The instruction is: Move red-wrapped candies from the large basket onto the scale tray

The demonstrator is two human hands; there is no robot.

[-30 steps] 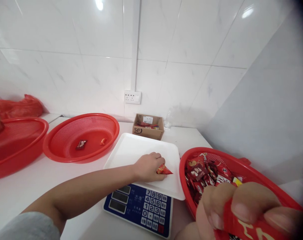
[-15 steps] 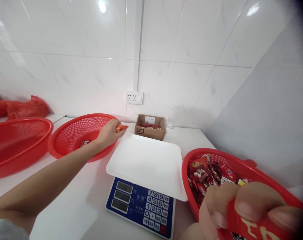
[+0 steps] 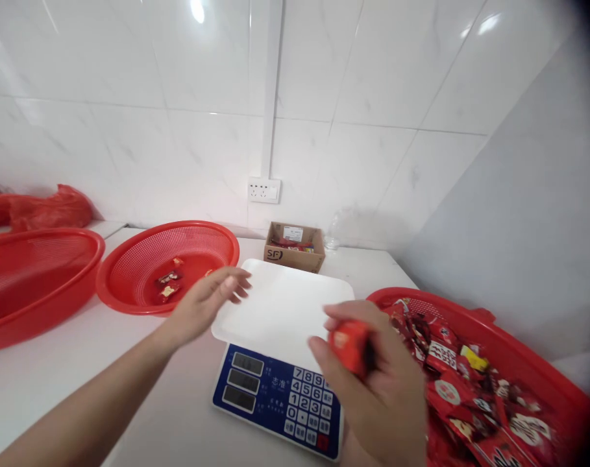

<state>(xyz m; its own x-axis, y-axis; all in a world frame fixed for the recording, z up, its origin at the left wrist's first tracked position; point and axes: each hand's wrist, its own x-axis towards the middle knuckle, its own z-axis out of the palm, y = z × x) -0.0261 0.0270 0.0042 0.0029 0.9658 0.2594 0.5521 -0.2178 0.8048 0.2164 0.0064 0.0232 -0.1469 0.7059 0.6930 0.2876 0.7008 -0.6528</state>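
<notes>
My left hand [image 3: 217,295] hovers over the left edge of the scale's white pan [image 3: 280,311], fingers apart and holding nothing. My right hand [image 3: 372,376], slightly blurred, is curled around a red snack packet [image 3: 350,344] above the right side of the pan. Under the pan is the blue keypad panel [image 3: 275,402] of the scale. To the left, a round red mesh basket [image 3: 129,259] has several small packets [image 3: 171,285] on its bottom. At the right, a red basket [image 3: 528,331] is heaped with red snack packets [image 3: 470,395], partly hidden by my right hand.
Behind the scale stands a cardboard box [image 3: 295,259] with packets in it, beside a clear plastic item [image 3: 333,233]. Another red basket [image 3: 41,285] sits at far left, near red plastic bags [image 3: 51,207]. A socket [image 3: 264,190] is on the tiled wall.
My left hand has let go of its packet and come back from the round basket, which now holds more packets. My right hand has moved left from the full basket to the scale, holding a packet.
</notes>
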